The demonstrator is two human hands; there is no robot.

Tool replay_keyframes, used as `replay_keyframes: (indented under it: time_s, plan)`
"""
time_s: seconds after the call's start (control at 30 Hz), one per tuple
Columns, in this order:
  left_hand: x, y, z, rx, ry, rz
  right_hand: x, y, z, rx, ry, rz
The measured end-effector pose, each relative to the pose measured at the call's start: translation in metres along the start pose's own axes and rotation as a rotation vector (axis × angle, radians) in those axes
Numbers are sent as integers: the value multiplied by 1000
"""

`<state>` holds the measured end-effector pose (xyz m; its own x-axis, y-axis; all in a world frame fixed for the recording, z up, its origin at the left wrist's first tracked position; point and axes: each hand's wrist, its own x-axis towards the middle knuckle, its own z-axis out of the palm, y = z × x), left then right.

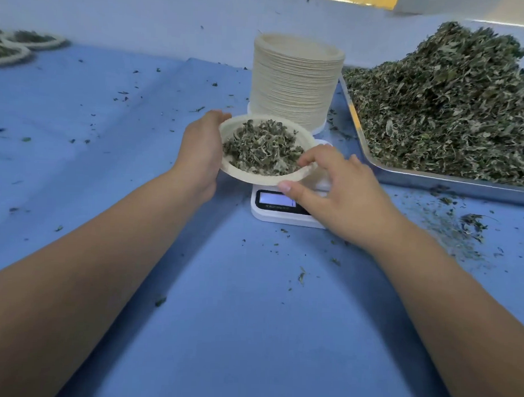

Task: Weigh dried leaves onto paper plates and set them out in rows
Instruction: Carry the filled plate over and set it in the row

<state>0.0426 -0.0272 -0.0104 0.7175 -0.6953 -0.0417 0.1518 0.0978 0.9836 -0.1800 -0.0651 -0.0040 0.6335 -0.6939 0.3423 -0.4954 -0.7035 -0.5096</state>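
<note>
Evidently early: left hand [200,154] and right hand [344,195] fingers [312,157] clasped a filled plate [241,172] over the scale [281,215]; few finished plates [10,57] lay leftward.

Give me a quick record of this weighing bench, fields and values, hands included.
filled plate: holds dried leaves, tilted over the scale, contact unclear
left hand: holds the plate's left rim
right hand: pinches the near rim
scale: white, display lit, reading illegible
plate stack: empty plates, behind the scale
tray: metal, right side, carrying a leaf heap
finished plates: far left, filled
</note>
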Motion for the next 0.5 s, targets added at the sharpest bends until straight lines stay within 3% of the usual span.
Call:
replay_keyframes:
  time_s: [0.27, 0.5]
  plan:
    - [-23, 14, -77, 92, 186, -37, 8, -45, 42, -38, -56, -161]
    - [-46, 33, -187, 112, 418, -27, 29, -121, 103, 55, -150, -271]
